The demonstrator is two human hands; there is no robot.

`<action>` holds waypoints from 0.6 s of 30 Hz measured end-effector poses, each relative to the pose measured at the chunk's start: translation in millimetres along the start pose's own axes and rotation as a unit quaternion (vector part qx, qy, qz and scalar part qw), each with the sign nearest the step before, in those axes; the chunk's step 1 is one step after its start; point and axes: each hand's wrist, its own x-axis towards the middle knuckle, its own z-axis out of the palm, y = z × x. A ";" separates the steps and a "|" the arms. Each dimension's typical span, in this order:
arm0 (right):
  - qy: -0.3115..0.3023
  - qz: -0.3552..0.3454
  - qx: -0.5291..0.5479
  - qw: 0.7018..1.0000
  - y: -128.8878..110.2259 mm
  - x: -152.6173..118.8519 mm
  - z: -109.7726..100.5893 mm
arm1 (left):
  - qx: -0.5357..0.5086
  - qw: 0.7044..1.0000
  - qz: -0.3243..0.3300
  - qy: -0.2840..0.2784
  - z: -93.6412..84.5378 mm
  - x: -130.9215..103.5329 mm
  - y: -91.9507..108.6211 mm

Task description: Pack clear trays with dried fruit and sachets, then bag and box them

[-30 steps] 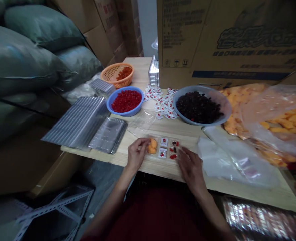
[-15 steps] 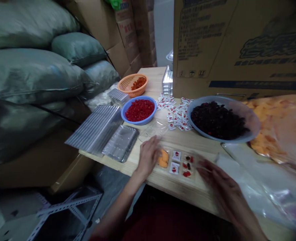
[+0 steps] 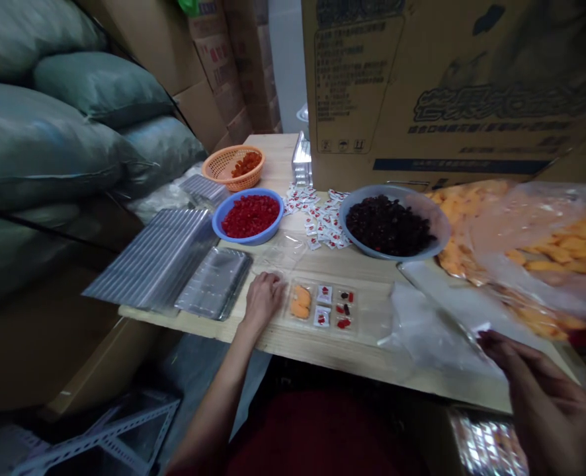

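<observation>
Right hand (image 3: 541, 383) pinching bag (image 3: 434, 324), left (image 3: 263, 301) (curled) beside tray (image 3: 333, 309)

Open, but narrow, along the front of the worktop (image 3: 357, 268), lower centre, bare wood below the clear tray (image 3: 333, 311). Open again just above, in a strip beneath the dark-fruit bowl (image 3: 440, 221). Jammed near centre by loose sachets (image 3: 323, 225) between that and the blue bowl (image 3: 248, 240)! Hemmed in at left by the ridged plastic stack (image 3: 151, 261); plugged beside the tray by the left hand (image 3: 263, 297). Cluttered at right by clear bags (image 3: 422, 311), then, lower right, blocked by the right hand (image 3: 551, 396). Walled off, upper right, by a tall carton (image 3: 352, 99).
</observation>
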 end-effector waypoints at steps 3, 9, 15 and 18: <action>-0.010 0.006 0.001 1.000 -1.1 -6.3 4.4 | 0.057 0.998 -0.002 -0.025 17.8 6.9 1.5; -0.035 0.004 0.017 0.999 47.7 1.9 9.7 | 0.060 0.998 0.009 -0.005 18.7 11.4 -7.9; -0.107 -0.019 -0.012 0.994 52.8 -3.5 23.7 | 0.020 0.999 0.027 0.025 13.3 8.1 -1.8; -0.140 -0.019 -0.038 0.989 45.1 -7.0 31.9 | 0.026 0.999 0.025 0.014 10.8 6.3 -1.0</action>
